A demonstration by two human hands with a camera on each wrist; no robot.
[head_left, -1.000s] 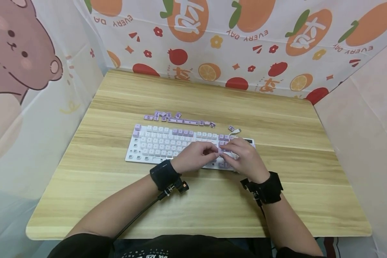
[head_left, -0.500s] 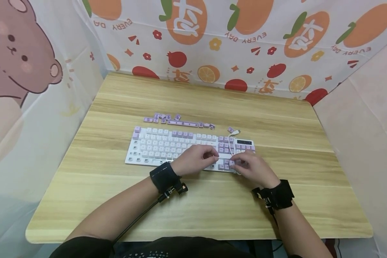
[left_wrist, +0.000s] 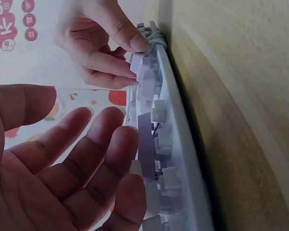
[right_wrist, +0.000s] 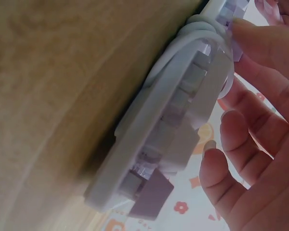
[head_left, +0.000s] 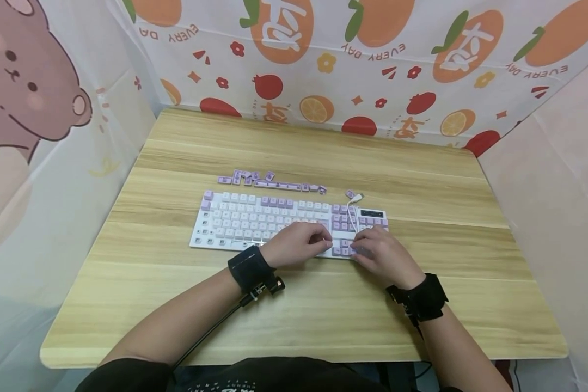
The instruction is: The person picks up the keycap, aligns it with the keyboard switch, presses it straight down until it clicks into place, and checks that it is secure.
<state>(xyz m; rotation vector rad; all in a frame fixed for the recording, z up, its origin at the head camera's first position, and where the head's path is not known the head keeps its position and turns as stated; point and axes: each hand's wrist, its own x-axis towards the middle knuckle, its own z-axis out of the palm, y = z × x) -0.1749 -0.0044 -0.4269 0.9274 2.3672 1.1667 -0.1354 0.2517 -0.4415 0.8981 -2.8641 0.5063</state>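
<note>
A white and purple keyboard [head_left: 245, 218] lies on the wooden table, with some switches bare along its left and bottom edges. My right hand [head_left: 384, 253] is over its lower right part. Seen from the left wrist, the right thumb and forefinger pinch a purple keycap [left_wrist: 136, 62] at the keyboard's front edge. My left hand [head_left: 299, 242] hovers over the bottom row, left of the right hand. Its fingers [left_wrist: 82, 166] are loosely bent and hold nothing. A white cable [right_wrist: 197, 33] is wound round the keyboard close to the right thumb.
Behind the keyboard lie several loose purple keycaps [head_left: 245, 177] and a long purple spacebar [head_left: 277, 185]. One more loose keycap [head_left: 350, 194] lies by the cable's USB plug [head_left: 356, 198]. Printed cloths [head_left: 294, 65] hang at the table's back and sides.
My right hand has moved right and slightly down, away from the left hand, to the keyboard's lower right part. The left hand has hardly moved. The display at the keyboard's top right is uncovered.
</note>
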